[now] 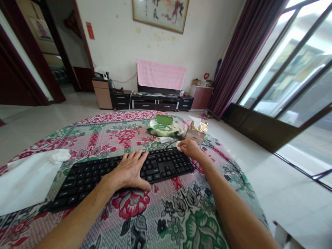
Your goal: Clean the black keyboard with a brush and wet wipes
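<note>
A black keyboard lies at a slant across the flowered tablecloth. My left hand rests over its middle, fingers spread across the keys and thumb at the near edge. At the far right corner of the keyboard, my right hand pinches a small white wipe against the far edge. Just beyond that hand stand an open pack of wet wipes with its green lid raised, and a tissue box with gold wrapping on top. A crumpled white tissue lies between the pack and the keyboard.
A white cloth lies on the table's left side. A black cable runs along the right part of the tablecloth. Past the table are a low TV cabinet, a pink towel over the television, and a purple curtain.
</note>
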Demonstrator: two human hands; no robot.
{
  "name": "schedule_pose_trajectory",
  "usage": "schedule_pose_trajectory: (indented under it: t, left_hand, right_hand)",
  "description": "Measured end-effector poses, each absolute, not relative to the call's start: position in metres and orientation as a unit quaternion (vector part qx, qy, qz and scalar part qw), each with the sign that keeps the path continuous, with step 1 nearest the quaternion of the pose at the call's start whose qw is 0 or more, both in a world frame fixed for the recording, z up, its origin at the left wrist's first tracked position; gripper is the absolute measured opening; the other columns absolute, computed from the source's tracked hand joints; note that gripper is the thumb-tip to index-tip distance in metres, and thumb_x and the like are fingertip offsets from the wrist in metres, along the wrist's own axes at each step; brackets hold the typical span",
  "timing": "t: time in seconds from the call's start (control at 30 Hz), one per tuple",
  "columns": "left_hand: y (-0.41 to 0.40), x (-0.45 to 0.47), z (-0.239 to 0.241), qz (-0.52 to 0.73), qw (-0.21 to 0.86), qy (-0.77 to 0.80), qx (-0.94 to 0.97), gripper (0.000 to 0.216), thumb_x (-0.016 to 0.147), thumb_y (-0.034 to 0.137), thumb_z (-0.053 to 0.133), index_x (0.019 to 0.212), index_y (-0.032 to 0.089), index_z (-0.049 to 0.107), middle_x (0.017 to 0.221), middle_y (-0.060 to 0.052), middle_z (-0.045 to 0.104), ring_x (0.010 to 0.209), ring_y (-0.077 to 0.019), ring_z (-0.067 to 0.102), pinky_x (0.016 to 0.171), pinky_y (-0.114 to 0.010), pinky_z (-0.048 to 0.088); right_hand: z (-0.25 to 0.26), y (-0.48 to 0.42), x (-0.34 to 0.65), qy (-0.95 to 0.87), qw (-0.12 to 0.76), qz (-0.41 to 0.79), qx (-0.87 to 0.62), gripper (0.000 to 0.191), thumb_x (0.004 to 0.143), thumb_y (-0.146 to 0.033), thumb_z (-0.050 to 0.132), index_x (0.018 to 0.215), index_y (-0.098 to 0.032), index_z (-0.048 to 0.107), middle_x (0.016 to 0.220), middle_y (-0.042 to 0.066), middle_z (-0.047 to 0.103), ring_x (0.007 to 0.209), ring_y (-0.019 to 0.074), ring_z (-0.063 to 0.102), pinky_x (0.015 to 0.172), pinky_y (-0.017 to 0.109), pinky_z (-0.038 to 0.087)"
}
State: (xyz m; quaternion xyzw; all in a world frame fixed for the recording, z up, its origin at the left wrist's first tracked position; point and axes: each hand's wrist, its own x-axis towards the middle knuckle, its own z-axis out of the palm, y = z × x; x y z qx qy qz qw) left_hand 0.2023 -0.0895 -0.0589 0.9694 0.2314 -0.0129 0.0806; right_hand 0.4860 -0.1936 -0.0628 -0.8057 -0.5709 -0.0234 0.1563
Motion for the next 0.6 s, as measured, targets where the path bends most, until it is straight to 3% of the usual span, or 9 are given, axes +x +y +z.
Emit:
schedule_pose_trajectory:
  t: [0.33,0.6]
  left_hand:
    - [-0.0894,0.2030,-0.0590,-0.033,0.075,0.232,0.969,0.132,0.041,0.076,0.066,0.150,0.019,0.018,0.156,-0.021,0.014,0.138,-0.0452,0.020,0.109,-0.060,0.016]
    - [-0.0914,0.2044,-0.0579,-0.029,0.071,0.230,0.970,0.127,0.044,0.074,0.066,0.149,0.019,0.020,0.154,-0.021,0.020,0.136,-0.0439,0.024,0.108,-0.061,0.018]
  right_hand:
    - [-0.0702,-0.1903,0.4872,-0.586,0.176,-0.050,-0.790,0.028,0.080,-0.016,0.050,0.093,-0.020,0.074,0.094,0.007,0.070,0.088,0.0181,0.062,0.082,0.026,0.044]
    - [-0.0641,-0.1919,0.4883,-0.563,0.158,-0.039,-0.810,0.029,0.078,-0.014,0.051,0.091,-0.020,0.076,0.095,0.007,0.070,0.089,0.0191,0.064,0.083,0.026,0.045]
